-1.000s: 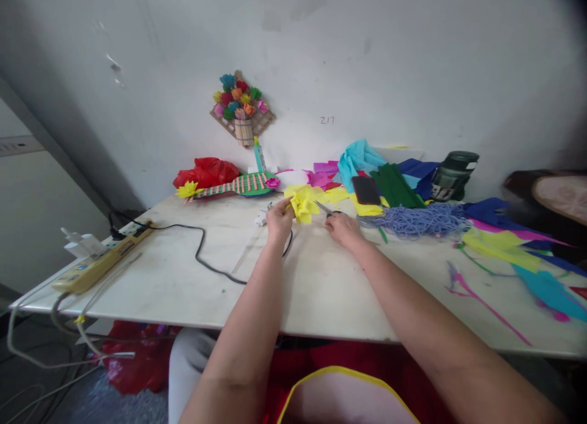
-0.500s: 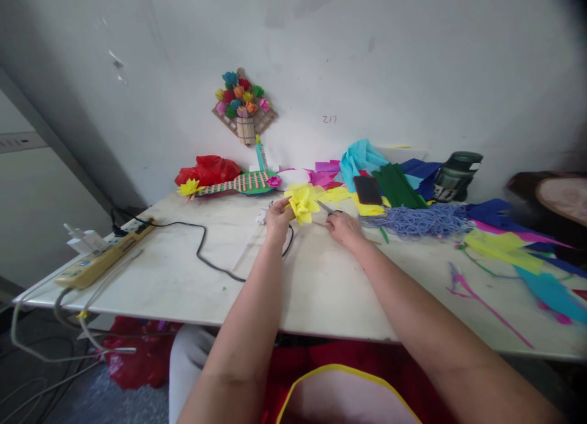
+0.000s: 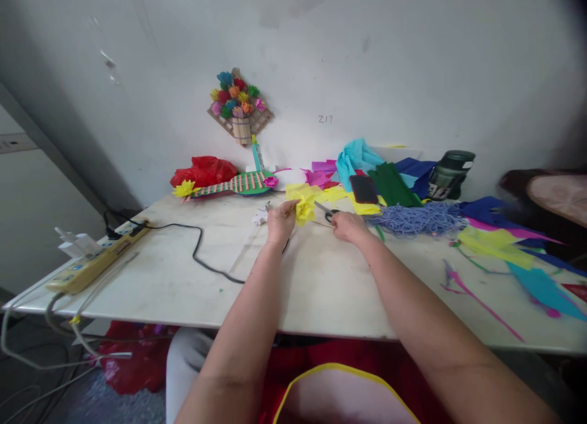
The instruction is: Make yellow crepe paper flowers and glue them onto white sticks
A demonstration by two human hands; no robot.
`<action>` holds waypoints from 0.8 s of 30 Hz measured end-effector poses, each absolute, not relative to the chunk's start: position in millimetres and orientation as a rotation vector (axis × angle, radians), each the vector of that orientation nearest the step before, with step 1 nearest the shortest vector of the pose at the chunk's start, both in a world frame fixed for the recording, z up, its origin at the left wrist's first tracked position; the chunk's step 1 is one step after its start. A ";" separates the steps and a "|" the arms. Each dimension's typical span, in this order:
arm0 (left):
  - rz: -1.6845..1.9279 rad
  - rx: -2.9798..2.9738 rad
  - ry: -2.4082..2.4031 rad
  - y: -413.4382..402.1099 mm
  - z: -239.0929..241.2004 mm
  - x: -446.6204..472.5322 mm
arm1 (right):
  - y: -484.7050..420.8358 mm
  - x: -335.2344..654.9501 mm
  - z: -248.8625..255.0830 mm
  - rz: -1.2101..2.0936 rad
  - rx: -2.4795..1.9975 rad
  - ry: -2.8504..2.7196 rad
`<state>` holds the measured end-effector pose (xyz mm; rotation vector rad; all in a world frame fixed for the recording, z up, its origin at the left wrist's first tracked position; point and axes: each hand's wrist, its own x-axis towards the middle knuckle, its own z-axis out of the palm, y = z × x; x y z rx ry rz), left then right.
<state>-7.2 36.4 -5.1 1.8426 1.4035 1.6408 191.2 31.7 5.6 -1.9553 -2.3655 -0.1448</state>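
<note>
My left hand (image 3: 279, 221) pinches a yellow paper flower (image 3: 304, 205) and holds it just above the white table (image 3: 183, 277). My right hand (image 3: 349, 226) is closed, resting on the table right of the flower; a thin stick runs from it toward the flower. Scissors (image 3: 326, 210) lie on the table just beyond my right hand, blades pointing toward the flower.
Coloured paper sheets (image 3: 362, 158), a phone (image 3: 364, 189), a blue cord heap (image 3: 415, 217) and a dark mug (image 3: 447, 175) crowd the back right. A power strip (image 3: 92, 262) with a black cable (image 3: 197, 253) lies left. A paper guitar (image 3: 238, 184) and red bag (image 3: 206, 169) stand by the wall.
The flower has dropped slightly lower in my left hand. My right hand has shifted a little toward the flower. Nothing else on the table has moved.
</note>
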 end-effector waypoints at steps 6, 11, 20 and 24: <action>1.629 1.397 1.013 37.6 -4.0 -0.2 | 33.5 191.4 0.1 -0.111 -1.895 -2.150; 1.544 1.251 0.904 31.8 -1.0 1.5 | 41.0 195.7 -2.1 0.098 -1.843 -1.871; 1.476 1.249 0.892 31.0 -2.8 2.0 | 43.8 187.0 -1.5 0.766 -1.288 -1.451; 1.436 1.272 0.908 30.3 -4.0 3.8 | 38.7 181.6 3.2 0.789 -1.182 -1.424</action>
